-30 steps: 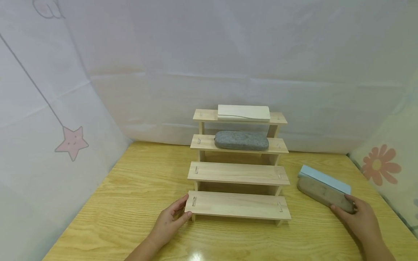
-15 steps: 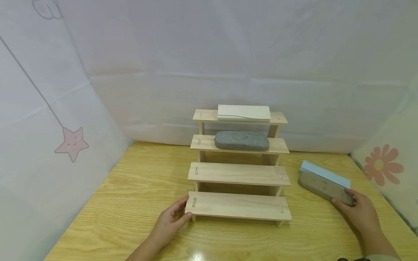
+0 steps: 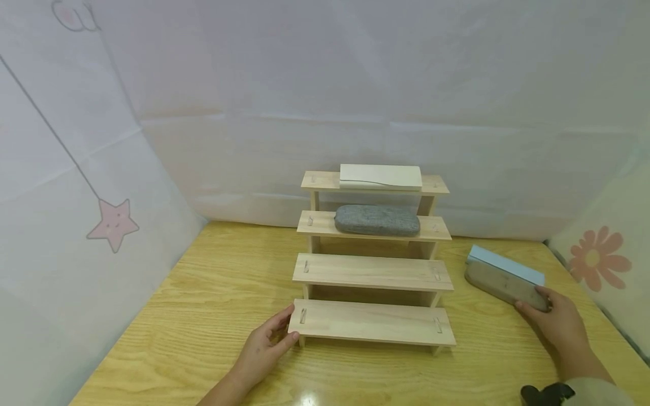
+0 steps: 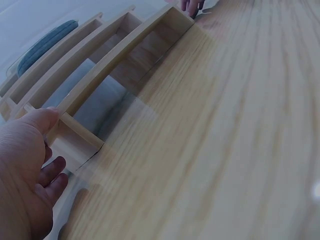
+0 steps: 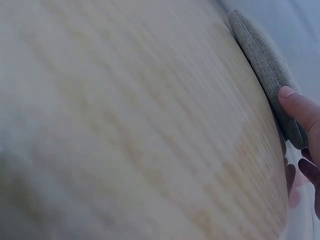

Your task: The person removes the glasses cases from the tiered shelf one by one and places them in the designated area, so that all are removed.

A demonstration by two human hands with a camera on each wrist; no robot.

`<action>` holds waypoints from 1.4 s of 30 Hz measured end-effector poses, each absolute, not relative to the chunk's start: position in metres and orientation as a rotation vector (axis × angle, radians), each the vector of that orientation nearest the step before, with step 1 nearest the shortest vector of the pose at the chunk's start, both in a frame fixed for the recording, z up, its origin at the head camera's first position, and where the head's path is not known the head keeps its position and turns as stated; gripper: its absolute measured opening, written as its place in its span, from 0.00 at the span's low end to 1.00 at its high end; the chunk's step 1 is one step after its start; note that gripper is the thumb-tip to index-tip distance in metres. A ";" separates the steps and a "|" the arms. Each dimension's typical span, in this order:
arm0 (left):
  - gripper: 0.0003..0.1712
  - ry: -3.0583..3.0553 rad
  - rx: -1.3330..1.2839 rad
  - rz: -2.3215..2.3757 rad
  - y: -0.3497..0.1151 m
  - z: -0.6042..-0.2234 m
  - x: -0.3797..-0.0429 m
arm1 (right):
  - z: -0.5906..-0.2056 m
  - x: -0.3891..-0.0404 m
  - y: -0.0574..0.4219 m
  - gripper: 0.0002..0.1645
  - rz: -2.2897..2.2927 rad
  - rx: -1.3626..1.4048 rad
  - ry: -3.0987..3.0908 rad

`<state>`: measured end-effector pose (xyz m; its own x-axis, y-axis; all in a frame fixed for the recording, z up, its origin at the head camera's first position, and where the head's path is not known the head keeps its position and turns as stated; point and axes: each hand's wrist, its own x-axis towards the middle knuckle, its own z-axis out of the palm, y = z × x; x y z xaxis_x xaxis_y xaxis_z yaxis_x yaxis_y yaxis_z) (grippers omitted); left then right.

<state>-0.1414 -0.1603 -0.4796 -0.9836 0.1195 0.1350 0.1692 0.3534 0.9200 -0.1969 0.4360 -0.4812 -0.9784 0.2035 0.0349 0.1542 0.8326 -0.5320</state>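
A stepped wooden display stand (image 3: 373,321) stands on the table with its plain shelves facing me. My left hand (image 3: 264,345) pinches the left end of its lowest shelf, thumb at the front edge and fingers behind. To the right, my right hand (image 3: 561,321) grips the near end of a grey-beige fabric glasses case (image 3: 500,282), thumb on the near side. In the right wrist view the fabric glasses case (image 5: 265,62) shows a seam along its side. Right behind it lies a light blue case (image 3: 508,265), partly hidden.
A grey fabric glasses case (image 3: 377,220) lies on the second shelf from the top. On the top shelf sits a cream flap case (image 3: 381,176). The wood-grain table (image 3: 203,299) meets white cloth walls (image 3: 355,73) at the back and sides.
My right hand has moved slightly away from me with the grey-beige glasses case, and the light blue case has shifted back too. My left hand stays on the lowest shelf.
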 end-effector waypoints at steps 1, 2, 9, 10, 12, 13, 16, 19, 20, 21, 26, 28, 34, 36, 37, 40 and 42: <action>0.32 -2.548 -0.273 -1.742 -0.160 -0.480 -0.141 | -0.481 -0.198 0.436 0.55 0.843 -0.289 -2.924; 0.32 -2.549 -0.271 -1.743 -0.160 -0.480 -0.141 | -0.480 -0.200 0.437 0.55 0.843 -0.291 -2.927; 0.32 -2.536 -0.262 -1.764 -0.160 -0.480 -0.141 | -0.479 -0.204 0.438 0.56 0.801 -0.311 -2.922; 0.32 -2.536 -0.260 -1.765 -0.160 -0.480 -0.141 | -0.479 -0.204 0.438 0.56 0.808 -0.317 -2.921; 0.32 -2.535 -0.260 -1.765 -0.160 -0.480 -0.142 | -0.479 -0.205 0.438 0.56 0.812 -0.328 -2.918; 0.31 -2.534 -0.262 -1.765 -0.160 -0.480 -0.142 | -0.478 -0.205 0.438 0.56 0.815 -0.335 -2.916; 0.32 -2.533 -0.264 -1.763 -0.160 -0.481 -0.141 | -0.477 -0.206 0.438 0.55 0.819 -0.348 -2.916; 0.31 -2.538 -0.261 -1.762 -0.161 -0.481 -0.141 | -0.475 -0.207 0.438 0.54 0.820 -0.375 -2.912; 0.32 -2.540 -0.271 -1.750 -0.161 -0.481 -0.141 | -0.474 -0.207 0.438 0.53 0.819 -0.384 -2.911; 0.32 -2.542 -0.272 -1.750 -0.161 -0.480 -0.141 | -0.474 -0.207 0.438 0.53 0.818 -0.393 -2.909; 0.32 -2.545 -0.286 -1.751 -0.161 -0.479 -0.140 | -0.474 -0.208 0.440 0.53 0.835 -0.420 -2.913; 0.32 -2.545 -0.276 -1.757 -0.160 -0.479 -0.140 | -0.474 -0.208 0.442 0.54 0.847 -0.431 -2.915; 0.32 -2.549 -0.277 -1.725 -0.160 -0.481 -0.141 | -0.474 -0.210 0.446 0.56 0.893 -0.469 -2.926; 0.33 -2.552 -0.272 -1.724 -0.160 -0.482 -0.141 | -0.474 -0.210 0.446 0.56 0.905 -0.473 -2.928; 0.33 -2.555 -0.267 -1.728 -0.160 -0.482 -0.142 | -0.473 -0.210 0.446 0.56 0.907 -0.473 -2.929; 0.33 -2.556 -0.249 -1.743 -0.160 -0.482 -0.142 | -0.473 -0.211 0.445 0.56 0.922 -0.482 -2.924; 0.33 -2.554 -0.245 -1.747 -0.160 -0.482 -0.143 | -0.473 -0.211 0.444 0.56 0.937 -0.486 -2.916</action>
<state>-0.1429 -0.1600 -0.4825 -0.9868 0.1087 0.1200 0.1512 0.3541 0.9229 -0.2107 0.4444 -0.4728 -0.9500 0.3071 -0.0565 0.2826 0.7684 -0.5742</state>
